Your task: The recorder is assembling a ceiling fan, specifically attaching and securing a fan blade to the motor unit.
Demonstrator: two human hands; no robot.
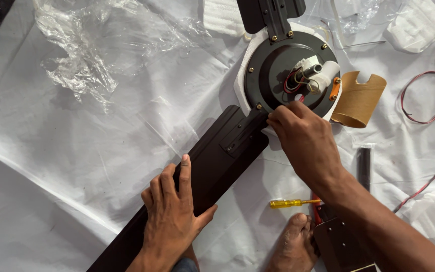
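- My left hand [171,211] lies flat, fingers unclenched, pressing the dark fan blade [212,161] at lower centre.
- My right hand [303,138] reaches up, fingers pinched at the blade's bracket on the black motor housing [273,75], upper centre.
- Yellow screwdriver [292,203] lies near my foot [293,244].
- Tan cardboard sleeve [359,98] sits right of the motor; crumpled clear plastic [101,45] lies upper left.

A dark wooden fan blade [212,166] runs from the lower left up to the round black fan motor [290,73], which sits on a white foam pad [242,85]. The left hand [172,211] lies flat on the blade; the right hand [303,138] touches the motor's near edge. A tan cardboard sleeve [358,98] lies just right of the motor, crumpled clear plastic wrap [96,45] well to its left, and a yellow-handled screwdriver [293,203] below the right hand, beside a bare foot [293,244].
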